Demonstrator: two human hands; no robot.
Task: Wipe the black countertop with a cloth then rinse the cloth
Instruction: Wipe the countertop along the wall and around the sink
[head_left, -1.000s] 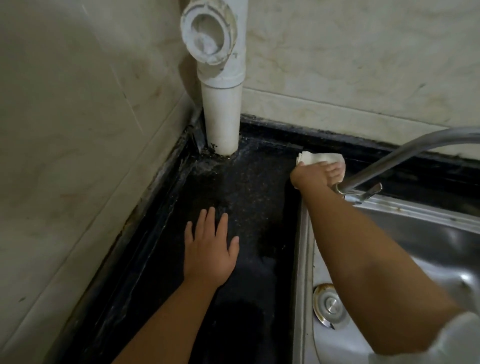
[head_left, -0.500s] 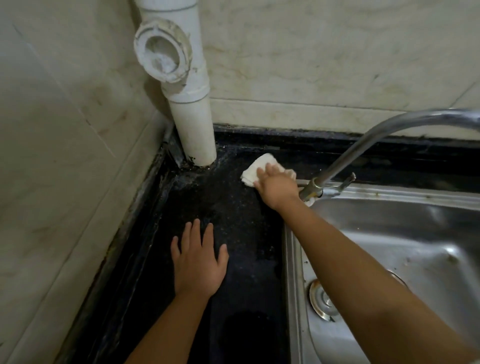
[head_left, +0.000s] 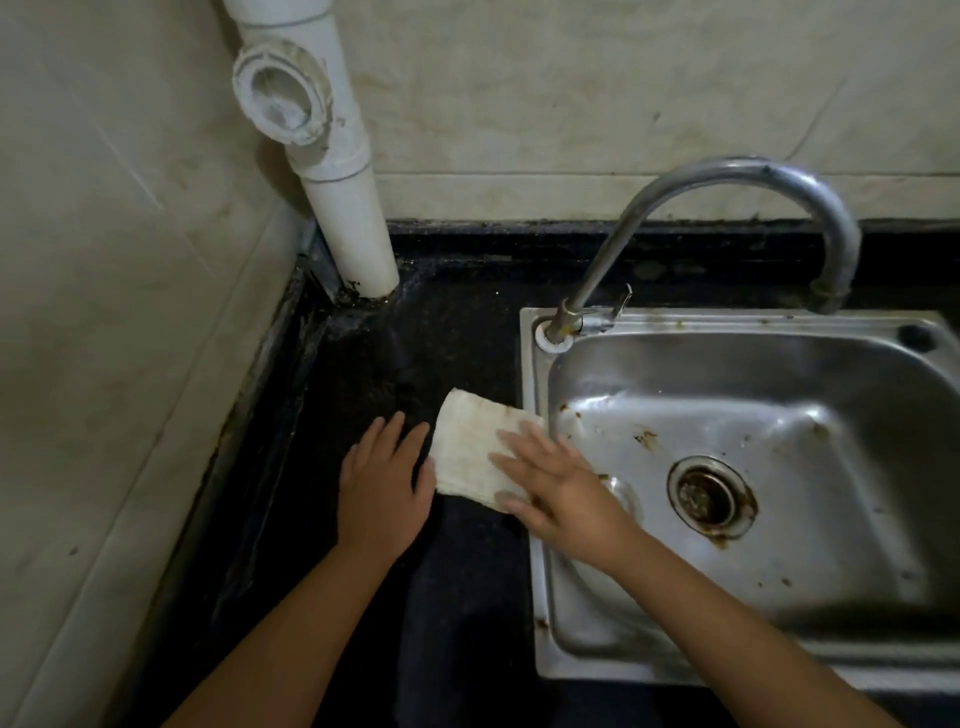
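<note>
Wiping step underway: right hand (head_left: 558, 491) presses cloth (head_left: 475, 452) flat, fingers straight and spread, on black desk (head_left: 457, 332) at frame centre, just left of sink (head_left: 530, 374) rim. Left hand (head_left: 382, 486) rests flat beside cloth, fingers straight, slightly apart. Next likely: finish strokes, then carry cloth under faucet (head_left: 727, 179) to rinse.

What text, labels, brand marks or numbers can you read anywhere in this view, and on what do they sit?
None can be read.
White plastic drain pipe: no print visible; its round cap shows only ridges.
Curved steel faucet: no brand mark visible.
Stainless steel sink: only stains, no stamp.
Off-white folded cloth under the right hand: no tag showing.
Beige wall tiles: bare of text.
</note>
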